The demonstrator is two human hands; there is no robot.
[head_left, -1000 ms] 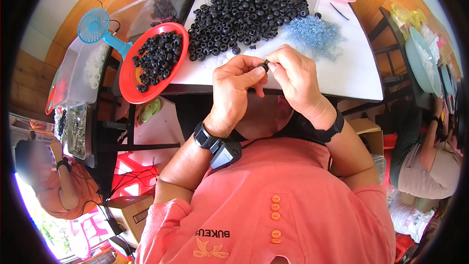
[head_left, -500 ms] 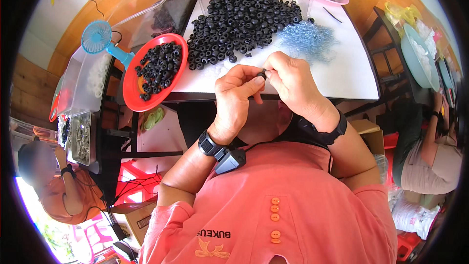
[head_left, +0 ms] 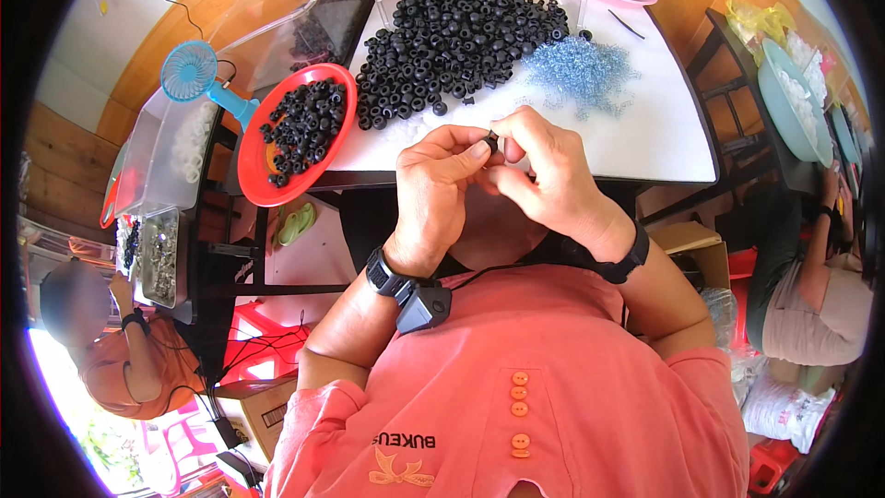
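Observation:
My left hand [head_left: 431,189] pinches a small black part [head_left: 491,141] between thumb and index finger, just off the table's front edge. It resembles the hollow, rounded black pieces nearby; its details are too small to make out. Against it sits the curled index finger of my right hand [head_left: 553,175], whose thumb is bent lower down, below the part. Beyond my hands, a big heap of black ring-like pieces [head_left: 461,37] covers the back of the white tabletop [head_left: 659,143]. To its right lies a pile of tiny pale-blue pieces [head_left: 581,74]. More black pieces fill a red plate [head_left: 263,186] at the left.
A blue fan [head_left: 189,71] stands left of the plate. Clear panels border the table's back, with a pink dish [head_left: 636,0] behind. People sit at both sides, near a light-blue basin [head_left: 784,111] and a metal tray [head_left: 161,263]. Cables hang at lower left.
My right thumb has moved down, away from the black part, and the right fingers have shifted their hold. My left hand keeps its pinch. The whole view has shifted slightly.

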